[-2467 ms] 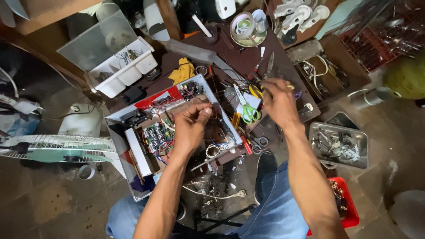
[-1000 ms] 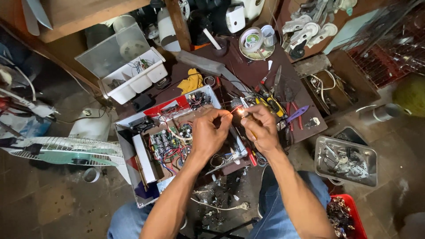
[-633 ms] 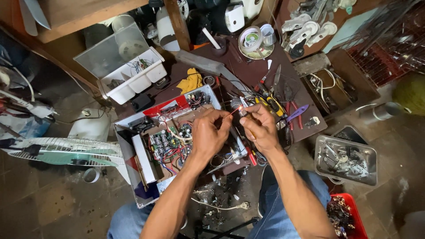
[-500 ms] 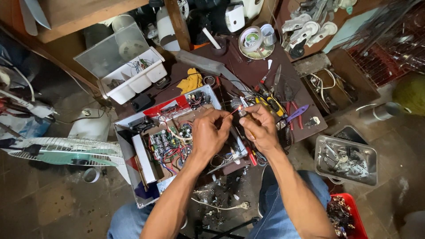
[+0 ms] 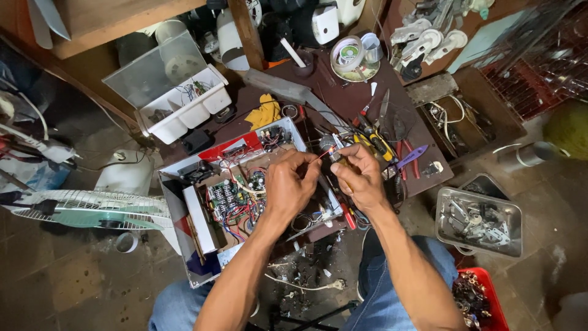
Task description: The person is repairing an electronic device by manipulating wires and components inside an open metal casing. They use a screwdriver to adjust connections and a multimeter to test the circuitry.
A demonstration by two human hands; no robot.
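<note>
I have both hands meeting just above the middle of the frame. My left hand [image 5: 293, 187] pinches one end of a thin red wire [image 5: 319, 155] between thumb and fingertips, a tight, narrow grip. My right hand [image 5: 358, 178] is curled shut around a small tool with a yellow handle [image 5: 343, 164], its tip close to the wire's free end; exactly what the tool is I cannot tell.

The wire hangs over the right edge of the open case [image 5: 242, 184], which fills the centre-left of the frame and shows a green circuit board [image 5: 225, 197] amid a tangle of coloured leads.

As I judge it, the main risk is the slim wire slipping from the pinch, since so little of it is held. A tug toward me could also strain wherever it joins inside the case. The tool tip sits near my left fingertips, so a twitch could nick them.

The dark table [image 5: 343, 107] at the upper right is crowded: pliers [image 5: 404, 144] and a purple-handled tool [image 5: 411, 156] lie just beside my right hand, easy to knock. A metal tray of parts [image 5: 479, 222] rests at the lower right.
</note>
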